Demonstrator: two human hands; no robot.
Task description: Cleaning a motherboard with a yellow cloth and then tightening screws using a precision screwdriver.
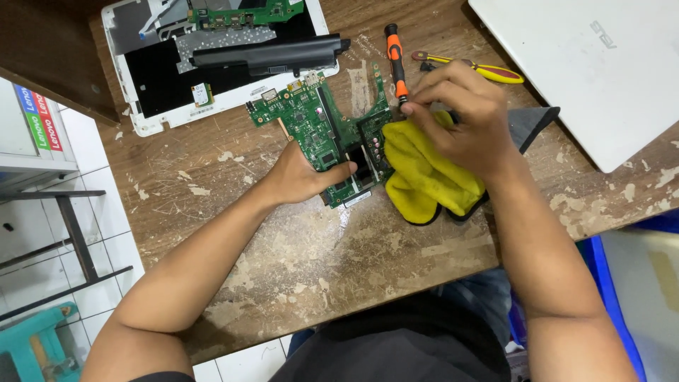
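A worn wooden tabletop (318,255), its finish flaking in pale patches, filled most of the view from above, with white floor tiles (106,240) and a teal stool (35,339) showing past its left edge. At the back lay an opened white laptop base (141,113) with a long black battery (269,55) across it, and a closed white laptop (587,64) sat at the right corner. Both bare forearms reached in from below. The left hand (300,173) was closed on the near edge of a green circuit board (318,131), thumb pressed on top, holding it flat on the wood. The right hand (460,117) was curled with fingertips pinched around the lower shaft of an orange and black screwdriver (395,60), which stood tilted away from the person, its tip hidden by the fingers at the board's right edge. A crumpled yellow cloth (424,177) lay just beside the board, under the right hand and touching the board's right side. A yellow and red tool (488,71) rested behind the right hand, near the closed laptop. The board lay between the two hands.
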